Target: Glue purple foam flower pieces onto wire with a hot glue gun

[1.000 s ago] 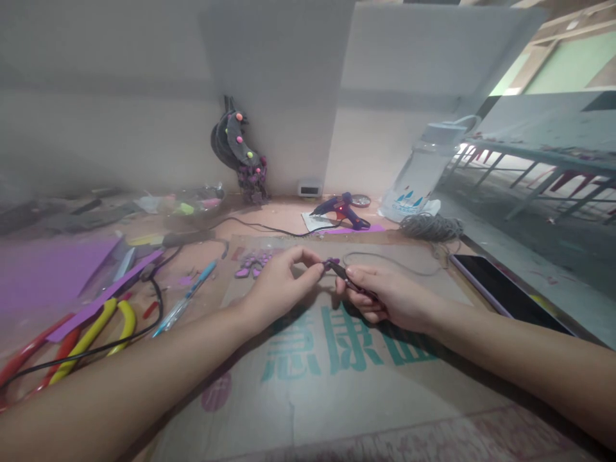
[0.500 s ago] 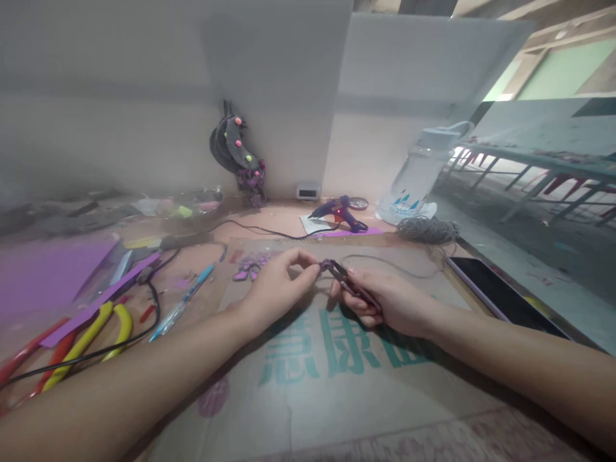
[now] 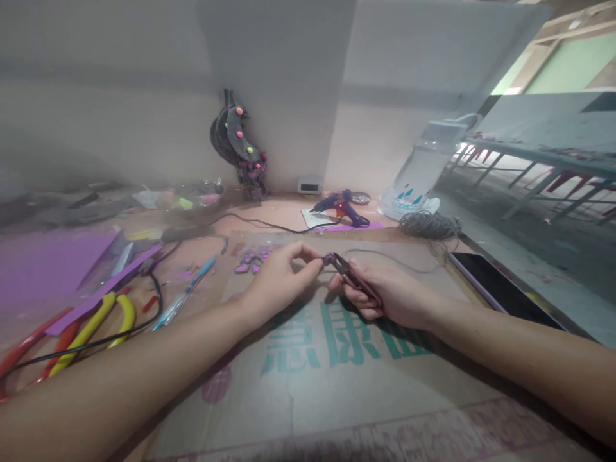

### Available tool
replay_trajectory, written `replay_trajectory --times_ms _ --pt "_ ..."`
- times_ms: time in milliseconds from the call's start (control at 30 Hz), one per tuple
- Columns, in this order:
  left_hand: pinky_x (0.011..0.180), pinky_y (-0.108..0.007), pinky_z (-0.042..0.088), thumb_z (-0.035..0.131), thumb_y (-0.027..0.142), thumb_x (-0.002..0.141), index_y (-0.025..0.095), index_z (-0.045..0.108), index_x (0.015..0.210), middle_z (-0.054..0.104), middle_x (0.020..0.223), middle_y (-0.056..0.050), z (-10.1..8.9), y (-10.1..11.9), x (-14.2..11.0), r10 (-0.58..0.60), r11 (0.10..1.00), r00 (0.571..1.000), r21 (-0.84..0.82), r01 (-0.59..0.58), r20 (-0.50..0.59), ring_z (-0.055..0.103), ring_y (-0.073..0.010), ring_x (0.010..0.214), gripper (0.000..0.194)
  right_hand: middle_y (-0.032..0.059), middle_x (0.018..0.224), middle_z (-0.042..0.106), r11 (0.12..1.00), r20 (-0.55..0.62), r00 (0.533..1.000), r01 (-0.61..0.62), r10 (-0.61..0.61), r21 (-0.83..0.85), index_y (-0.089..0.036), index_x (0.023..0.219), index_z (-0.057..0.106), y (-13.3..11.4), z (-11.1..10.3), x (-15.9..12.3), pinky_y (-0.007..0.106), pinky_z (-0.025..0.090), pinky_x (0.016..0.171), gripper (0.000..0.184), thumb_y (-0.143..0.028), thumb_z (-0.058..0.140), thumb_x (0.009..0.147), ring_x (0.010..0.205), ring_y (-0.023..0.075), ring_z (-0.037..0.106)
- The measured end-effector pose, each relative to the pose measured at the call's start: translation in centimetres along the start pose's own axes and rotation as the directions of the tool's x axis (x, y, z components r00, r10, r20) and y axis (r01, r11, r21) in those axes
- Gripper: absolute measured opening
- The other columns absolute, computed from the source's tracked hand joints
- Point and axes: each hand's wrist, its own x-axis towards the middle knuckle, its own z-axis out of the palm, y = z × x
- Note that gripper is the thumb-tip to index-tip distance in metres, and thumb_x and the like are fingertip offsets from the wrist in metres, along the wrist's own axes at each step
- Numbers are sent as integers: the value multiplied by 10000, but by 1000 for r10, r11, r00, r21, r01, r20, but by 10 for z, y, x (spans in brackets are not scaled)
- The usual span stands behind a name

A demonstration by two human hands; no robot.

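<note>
My left hand (image 3: 283, 274) pinches a small dark-purple piece (image 3: 328, 258) between thumb and fingertips, above the cardboard sheet (image 3: 269, 414). What the piece is made of is too small to tell. In my right hand (image 3: 392, 292) are small dark thread snips (image 3: 357, 281), gripped with the fingers wrapped round them. Their tips point up and left and meet the purple piece. Just behind my left hand lie several purple petal-like pieces (image 3: 251, 258), partly hidden by it.
A glue gun (image 3: 342, 208) with a lit red light stands at the back. A water bottle (image 3: 418, 170), grey yarn (image 3: 429, 224) and a phone (image 3: 503, 290) are at right. Pliers (image 3: 86, 333), a pen (image 3: 187, 292) and purple sheets (image 3: 52, 273) lie left. A decorated grey crescent (image 3: 237, 138) leans on the wall.
Both hands keep their hold, and the snips' tips stay at the purple piece. The whole view has shifted slightly, with the background a little higher now.
</note>
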Motion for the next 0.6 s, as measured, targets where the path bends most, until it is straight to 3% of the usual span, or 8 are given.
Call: replay_trajectory --times_ms 300,600 --pt "716 -285 454 556 340 855 177 619 868 675 876 -10 0 0 -1 2 1000 1000 -4 -2 8 617 -161 762 176 -67 547 333 1000 -25 1000 -1 1 -10 -119 909 631 0 1 -2 178 148 394 386 -454 444 953 452 56 185" --pt "743 -286 444 568 356 849 181 616 856 677 873 -13 -1 0 0 -34 999 999 -43 33 -19 617 -171 798 181 -64 565 316 992 -14 999 -40 38 -122 -110 927 658 -3 2 -3 190 150 387 508 -546 399 940 457 63 169"
